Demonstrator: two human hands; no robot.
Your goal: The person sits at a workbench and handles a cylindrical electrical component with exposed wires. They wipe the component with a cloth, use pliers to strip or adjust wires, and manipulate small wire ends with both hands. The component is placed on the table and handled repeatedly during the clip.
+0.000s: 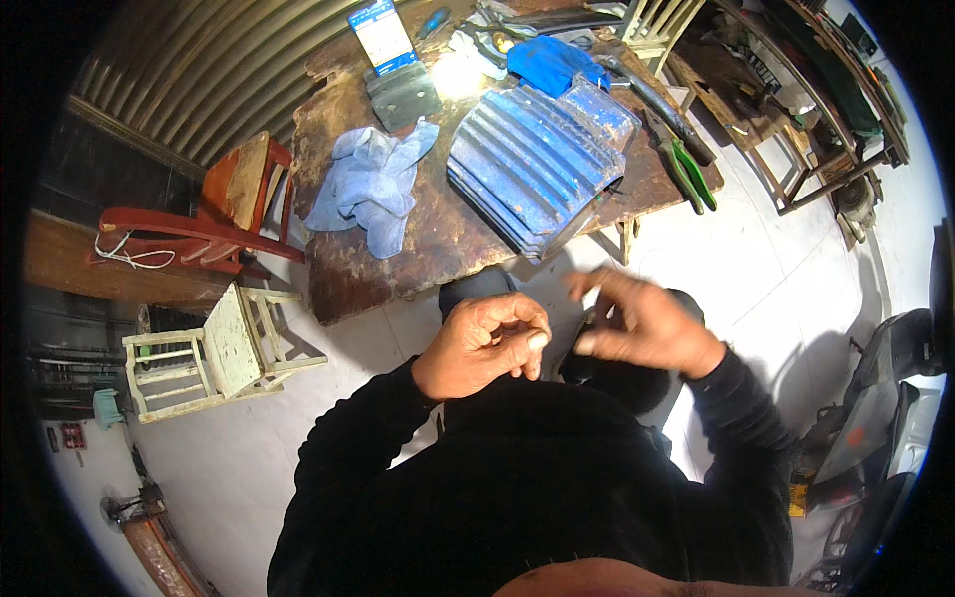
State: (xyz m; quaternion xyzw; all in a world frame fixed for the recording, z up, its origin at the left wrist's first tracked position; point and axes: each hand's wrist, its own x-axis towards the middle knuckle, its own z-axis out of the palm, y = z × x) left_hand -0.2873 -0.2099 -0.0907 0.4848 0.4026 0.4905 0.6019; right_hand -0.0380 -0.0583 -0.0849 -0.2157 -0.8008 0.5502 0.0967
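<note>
Over my lap, just off the table's near edge, my left hand (489,338) is closed in a pinch, thumb against fingertips. Whatever it may hold is too small or hidden to make out. My right hand (642,323) hovers a short way to the right, fingers curved and apart, with nothing visible in it. Beyond both hands, a blue ribbed motor housing (532,164) lies on the worn wooden table (368,279), its finned side up. Neither hand touches it. To its left is a crumpled light-blue cloth (368,184).
Green-handled pliers (688,174) and a long dark tool (665,107) lie at the table's right. Behind sit a bright blue cloth (557,65), a grey metal block (405,97) and an upright phone (383,38). A red wooden chair (189,224) and cream chair (234,343) stand left.
</note>
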